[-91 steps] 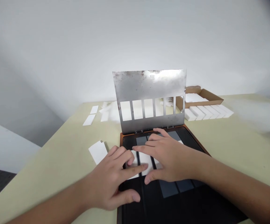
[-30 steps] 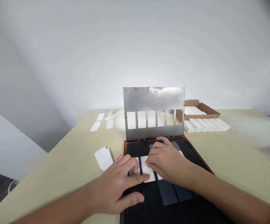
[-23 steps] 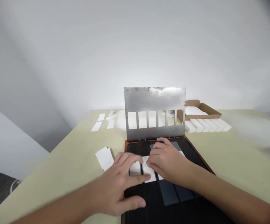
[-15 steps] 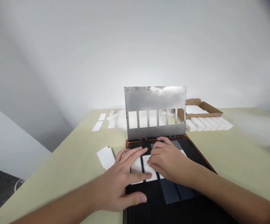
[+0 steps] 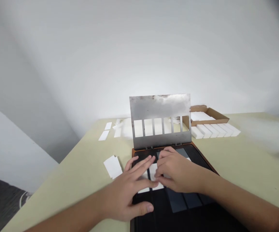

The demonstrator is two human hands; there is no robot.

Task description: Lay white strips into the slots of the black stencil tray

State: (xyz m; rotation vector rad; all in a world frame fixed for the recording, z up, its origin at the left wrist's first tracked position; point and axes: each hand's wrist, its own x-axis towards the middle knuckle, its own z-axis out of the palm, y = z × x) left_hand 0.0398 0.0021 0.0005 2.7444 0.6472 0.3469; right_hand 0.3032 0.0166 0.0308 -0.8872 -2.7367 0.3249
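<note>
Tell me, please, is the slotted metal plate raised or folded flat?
Raised: the plate stands upright, hinged to the black case.

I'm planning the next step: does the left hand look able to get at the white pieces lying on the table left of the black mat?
Likely yes: the left hand rests just beside the white pieces, and nothing visible stands between them on the table.

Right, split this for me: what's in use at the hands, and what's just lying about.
In use: left hand, right hand, white strips under them, black hinged pad, slotted steel plate.
Lying about: white pieces left of the pad, cardboard tray, row of white blocks.
</note>
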